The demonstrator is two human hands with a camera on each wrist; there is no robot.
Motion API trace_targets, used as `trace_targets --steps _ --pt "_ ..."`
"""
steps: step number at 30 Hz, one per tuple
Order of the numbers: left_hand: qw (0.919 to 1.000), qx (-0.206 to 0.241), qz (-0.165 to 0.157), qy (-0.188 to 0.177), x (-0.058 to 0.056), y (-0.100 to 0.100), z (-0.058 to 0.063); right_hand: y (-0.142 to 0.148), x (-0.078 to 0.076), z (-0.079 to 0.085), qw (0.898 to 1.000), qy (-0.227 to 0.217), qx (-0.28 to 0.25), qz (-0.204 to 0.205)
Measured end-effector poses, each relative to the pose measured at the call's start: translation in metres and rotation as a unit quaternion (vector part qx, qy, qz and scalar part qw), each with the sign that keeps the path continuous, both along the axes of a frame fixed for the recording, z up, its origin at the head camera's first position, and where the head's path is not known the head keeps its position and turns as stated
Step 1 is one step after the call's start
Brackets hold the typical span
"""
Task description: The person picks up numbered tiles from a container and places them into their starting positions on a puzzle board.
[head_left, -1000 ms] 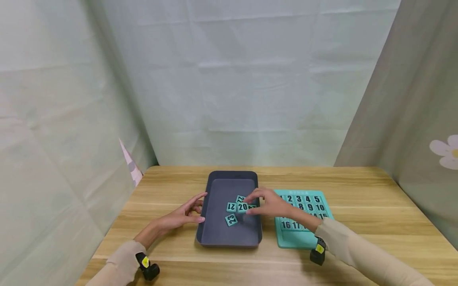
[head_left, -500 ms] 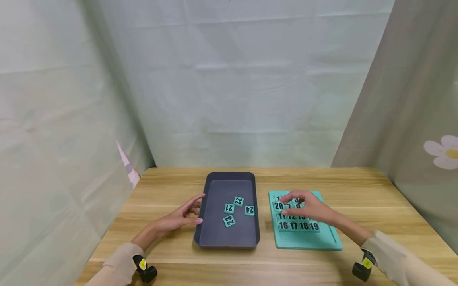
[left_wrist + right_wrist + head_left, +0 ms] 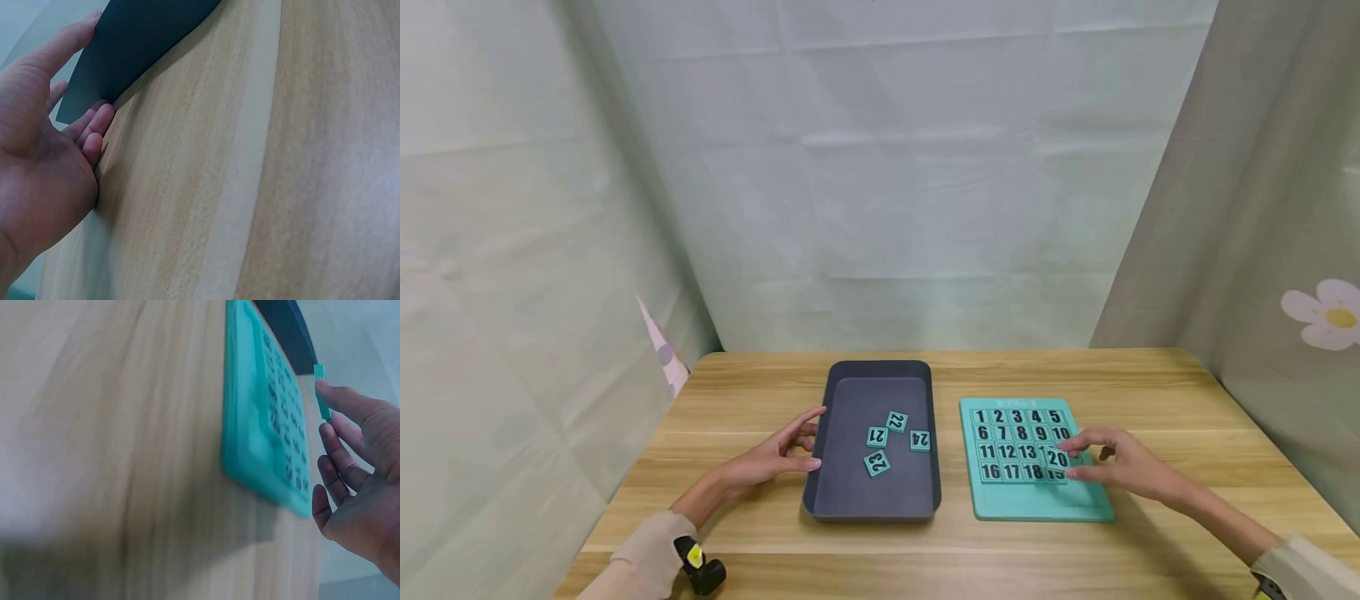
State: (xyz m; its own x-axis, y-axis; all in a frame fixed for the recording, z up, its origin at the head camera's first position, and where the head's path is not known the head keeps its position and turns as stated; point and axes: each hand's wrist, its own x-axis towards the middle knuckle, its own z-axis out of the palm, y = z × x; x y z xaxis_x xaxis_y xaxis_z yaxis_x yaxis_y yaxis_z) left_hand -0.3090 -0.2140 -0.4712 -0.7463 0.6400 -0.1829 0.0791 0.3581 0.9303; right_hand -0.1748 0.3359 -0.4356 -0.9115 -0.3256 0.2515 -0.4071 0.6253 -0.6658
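My right hand (image 3: 1127, 464) pinches a teal number tile (image 3: 1056, 459) marked 20 by its edges, between thumb and fingers. The tile hovers over the right side of a teal number board (image 3: 1033, 502), overlapping its lower rows in the head view. In the right wrist view the tile (image 3: 322, 394) is seen edge-on, apart from the board (image 3: 244, 437). My left hand (image 3: 763, 460) rests its thumb and index fingertips, spread apart, at the left rim of a dark grey tray (image 3: 872, 502). Its other fingers are loosely bent beside the tray wall (image 3: 134, 53).
Inside the tray lie loose tiles, among them 21 (image 3: 877, 437), 22 (image 3: 897, 421), 23 (image 3: 876, 462) and 24 (image 3: 920, 440). Rows of numbered tiles sit on the board. A wooden table (image 3: 760, 542) bears everything, with pale curtains (image 3: 880, 208) behind.
My right hand has carried the 20 tile out of the tray and rightward across the board to its right side. The left hand has stayed at the tray's rim.
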Motion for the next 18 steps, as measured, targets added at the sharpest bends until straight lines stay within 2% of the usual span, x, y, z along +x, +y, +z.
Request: trace_targets --steps 8,18 --pt "1.0000 -0.007 0.006 -0.003 -0.001 0.000 0.000 0.021 0.006 -0.009 1.000 -0.004 0.008 -0.011" --pt "1.0000 0.000 -0.001 -0.001 -0.001 0.000 -0.002 0.030 0.008 -0.023 0.998 0.035 0.044 -0.014"
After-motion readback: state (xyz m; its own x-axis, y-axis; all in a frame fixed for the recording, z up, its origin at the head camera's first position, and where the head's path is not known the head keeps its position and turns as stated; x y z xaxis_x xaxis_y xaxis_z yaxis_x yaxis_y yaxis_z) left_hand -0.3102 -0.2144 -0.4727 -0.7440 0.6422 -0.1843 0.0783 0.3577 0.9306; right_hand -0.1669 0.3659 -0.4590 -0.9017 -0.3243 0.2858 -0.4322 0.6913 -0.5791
